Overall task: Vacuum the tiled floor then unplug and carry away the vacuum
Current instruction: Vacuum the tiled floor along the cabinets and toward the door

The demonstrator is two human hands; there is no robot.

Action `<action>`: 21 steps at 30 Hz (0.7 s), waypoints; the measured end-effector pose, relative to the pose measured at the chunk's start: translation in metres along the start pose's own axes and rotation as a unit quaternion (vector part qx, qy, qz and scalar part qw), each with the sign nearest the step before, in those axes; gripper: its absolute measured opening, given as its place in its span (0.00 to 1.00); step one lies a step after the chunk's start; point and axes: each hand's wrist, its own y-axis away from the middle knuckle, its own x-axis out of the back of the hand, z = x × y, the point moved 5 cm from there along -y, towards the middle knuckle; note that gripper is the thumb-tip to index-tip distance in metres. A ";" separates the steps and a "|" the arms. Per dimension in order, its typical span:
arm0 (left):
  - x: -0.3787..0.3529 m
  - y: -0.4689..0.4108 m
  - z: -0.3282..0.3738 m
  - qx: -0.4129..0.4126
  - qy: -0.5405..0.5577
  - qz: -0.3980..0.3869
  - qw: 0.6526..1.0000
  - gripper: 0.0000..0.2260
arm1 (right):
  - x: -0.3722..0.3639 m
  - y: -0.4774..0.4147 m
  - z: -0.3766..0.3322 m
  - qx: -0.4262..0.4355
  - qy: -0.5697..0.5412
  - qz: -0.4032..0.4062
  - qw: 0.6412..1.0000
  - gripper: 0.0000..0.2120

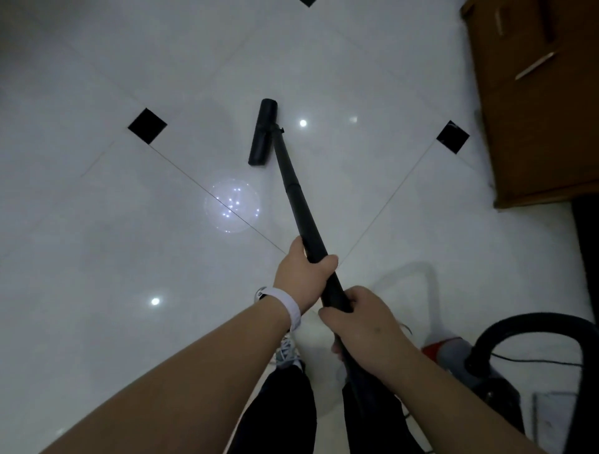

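right hand [363, 324], left hand [301, 278] — each grip round the wand [298, 194] — canister [492, 382], wooden cabinet [534, 113] at right

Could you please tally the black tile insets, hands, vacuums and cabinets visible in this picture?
Black insets: 3
Hands: 2
Vacuum: 1
Cabinet: 1
Total: 7
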 end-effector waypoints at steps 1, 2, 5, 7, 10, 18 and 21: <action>-0.005 0.000 0.002 -0.001 -0.010 -0.004 1.000 0.15 | 0.005 0.001 0.003 0.000 -0.002 0.003 1.000 0.07; -0.011 0.000 0.005 -0.002 -0.019 -0.011 1.000 0.15 | 0.009 0.001 0.007 0.001 -0.003 0.007 1.000 0.07; -0.029 -0.001 0.009 -0.005 -0.039 -0.029 0.999 0.13 | 0.021 0.002 0.018 -0.002 -0.021 0.022 1.000 0.06; -0.041 -0.002 0.012 -0.012 -0.052 -0.036 0.998 0.11 | 0.029 0.001 0.024 -0.003 -0.031 0.028 0.999 0.05; -0.062 -0.002 0.016 -0.020 -0.063 -0.048 0.997 0.11 | 0.043 -0.001 0.037 -0.008 -0.045 0.035 0.998 0.05; -0.125 0.003 0.026 -0.025 -0.077 -0.091 0.993 0.15 | 0.085 0.001 0.073 -0.025 -0.101 0.048 0.993 0.05; -0.149 0.005 0.033 -0.025 -0.083 -0.104 0.991 0.15 | 0.103 0.001 0.085 -0.036 -0.120 0.051 0.991 0.05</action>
